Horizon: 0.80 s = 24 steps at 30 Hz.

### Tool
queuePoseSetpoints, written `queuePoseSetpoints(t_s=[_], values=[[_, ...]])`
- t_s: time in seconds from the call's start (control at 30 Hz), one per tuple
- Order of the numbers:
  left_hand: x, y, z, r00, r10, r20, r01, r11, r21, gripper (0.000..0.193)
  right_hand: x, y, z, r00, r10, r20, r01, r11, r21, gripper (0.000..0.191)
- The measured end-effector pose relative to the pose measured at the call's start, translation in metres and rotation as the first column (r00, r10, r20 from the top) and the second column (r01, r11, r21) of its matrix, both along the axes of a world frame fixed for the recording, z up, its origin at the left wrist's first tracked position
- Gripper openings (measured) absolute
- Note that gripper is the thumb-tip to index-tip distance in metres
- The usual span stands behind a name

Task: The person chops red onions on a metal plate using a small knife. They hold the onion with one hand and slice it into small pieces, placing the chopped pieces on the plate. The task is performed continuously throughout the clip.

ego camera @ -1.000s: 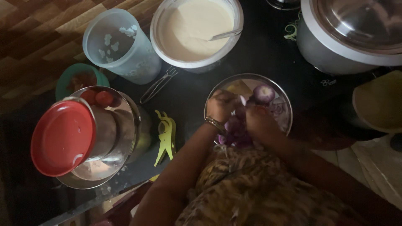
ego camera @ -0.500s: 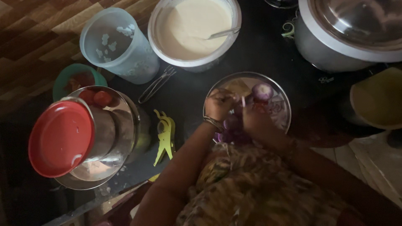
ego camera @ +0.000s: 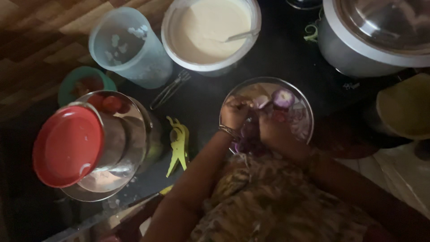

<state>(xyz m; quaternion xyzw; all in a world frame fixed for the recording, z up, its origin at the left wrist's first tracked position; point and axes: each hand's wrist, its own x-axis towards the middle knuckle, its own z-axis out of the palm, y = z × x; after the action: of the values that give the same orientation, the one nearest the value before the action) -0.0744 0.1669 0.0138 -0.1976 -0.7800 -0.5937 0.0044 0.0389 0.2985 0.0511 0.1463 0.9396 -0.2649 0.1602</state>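
Observation:
Both hands work close together over a round steel plate (ego camera: 304, 107) of purple onion on the dark counter. My left hand (ego camera: 235, 112), a bangle on its wrist, has its fingers curled around a piece of onion at the plate's left side. My right hand (ego camera: 271, 127) is closed beside it; what it grips is too dark to make out. A halved purple onion (ego camera: 284, 97) lies cut face up at the far side of the plate. Peels and slices lie around the hands.
A white tub of pale batter (ego camera: 210, 27) with a spoon stands behind the plate. A translucent tumbler (ego camera: 127, 47), a steel bowl (ego camera: 125, 143) with a red lid (ego camera: 67, 145) and tomatoes, a yellow-green peeler (ego camera: 178, 145), and a lidded steel cooker (ego camera: 376, 31) surround it.
The hands have shifted only slightly over the plate, staying close together on the onion. Everything else is in the same place.

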Motion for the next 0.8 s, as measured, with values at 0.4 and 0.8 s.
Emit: queuePoseSetpoints(t_s=[0.4, 0.8], values=[[0.001, 0.001, 0.000, 0.993, -0.048, 0.109, 0.040, 0.997, 0.073, 0.008, 0.021, 0.008, 0.002, 0.999, 0.034, 0.019, -0.034, 0.999, 0.023, 0.033], [-0.004, 0.006, -0.015, 0.996, 0.030, -0.088, -0.035, 0.998, -0.051, 0.019, 0.031, 0.025, 0.009, 0.997, -0.024, 0.077, 0.026, 0.999, -0.026, 0.040]])
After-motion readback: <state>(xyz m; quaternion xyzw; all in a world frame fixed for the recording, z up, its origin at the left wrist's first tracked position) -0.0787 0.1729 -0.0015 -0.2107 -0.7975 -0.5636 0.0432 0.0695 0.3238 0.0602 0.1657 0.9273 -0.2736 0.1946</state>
